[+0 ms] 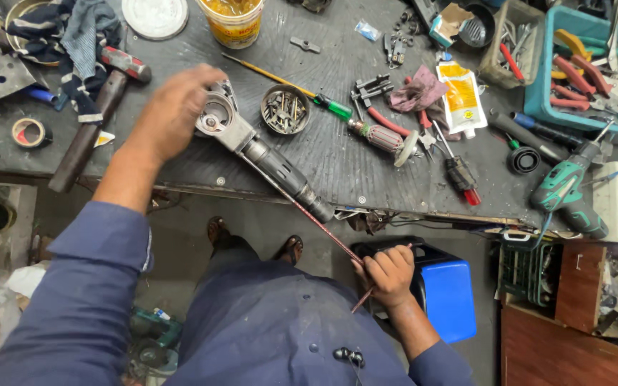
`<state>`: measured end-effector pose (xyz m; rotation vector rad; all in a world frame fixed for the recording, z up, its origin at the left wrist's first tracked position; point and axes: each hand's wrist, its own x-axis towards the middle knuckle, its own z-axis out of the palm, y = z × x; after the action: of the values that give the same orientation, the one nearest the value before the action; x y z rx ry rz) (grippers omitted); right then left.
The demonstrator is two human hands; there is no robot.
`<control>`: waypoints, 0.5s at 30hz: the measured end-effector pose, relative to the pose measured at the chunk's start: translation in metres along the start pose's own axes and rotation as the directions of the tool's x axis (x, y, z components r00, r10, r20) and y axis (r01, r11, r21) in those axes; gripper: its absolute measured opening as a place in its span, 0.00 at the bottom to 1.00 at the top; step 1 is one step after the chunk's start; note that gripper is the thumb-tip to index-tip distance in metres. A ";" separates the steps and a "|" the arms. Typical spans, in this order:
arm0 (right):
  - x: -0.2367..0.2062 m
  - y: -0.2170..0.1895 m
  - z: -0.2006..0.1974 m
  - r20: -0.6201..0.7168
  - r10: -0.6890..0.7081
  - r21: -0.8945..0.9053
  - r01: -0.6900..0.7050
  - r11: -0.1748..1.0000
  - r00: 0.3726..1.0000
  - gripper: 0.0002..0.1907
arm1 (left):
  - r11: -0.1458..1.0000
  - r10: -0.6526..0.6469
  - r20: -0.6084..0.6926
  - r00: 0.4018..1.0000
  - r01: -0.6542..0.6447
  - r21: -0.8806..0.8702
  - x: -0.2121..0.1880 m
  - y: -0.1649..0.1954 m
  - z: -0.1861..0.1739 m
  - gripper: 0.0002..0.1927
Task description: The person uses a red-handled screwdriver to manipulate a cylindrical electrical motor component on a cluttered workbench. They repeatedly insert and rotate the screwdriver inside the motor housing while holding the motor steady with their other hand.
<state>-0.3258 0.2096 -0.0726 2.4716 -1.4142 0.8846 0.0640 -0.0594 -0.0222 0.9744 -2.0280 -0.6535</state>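
Grey metal angle grinder body (266, 154) lies on dark counter (337, 164), near front edge; left hand (173, 111) rests loosely open on gear head; right hand (389, 271) pinches its reddish cord (327, 232) below counter; round tin of screws (285, 109) just beside.

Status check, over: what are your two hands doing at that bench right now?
Left hand resting on the angle grinder head. Right hand closed on its red cord, below the bench edge. Tin of screws and screwdriver just beside the grinder.
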 end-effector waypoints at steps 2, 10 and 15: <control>0.001 0.000 0.003 0.006 0.003 -0.027 -0.003 1.000 1.000 0.11 | 0.999 0.030 0.096 0.995 -0.026 -0.041 0.004 -0.004 0.011 0.28; 0.011 -0.004 0.008 0.008 0.087 0.044 -0.087 0.995 0.996 0.11 | 0.987 0.007 0.215 0.977 0.027 -0.158 0.029 -0.019 0.006 0.26; 0.018 -0.011 0.009 -0.010 0.160 0.108 -0.158 0.982 0.987 0.13 | 0.975 0.148 0.149 0.978 -0.119 -0.187 0.035 -0.021 0.014 0.26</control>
<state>-0.3064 0.1986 -0.0683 2.4451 -1.6170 1.0377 0.0471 -0.0981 -0.0306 0.6927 -2.1133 -0.8469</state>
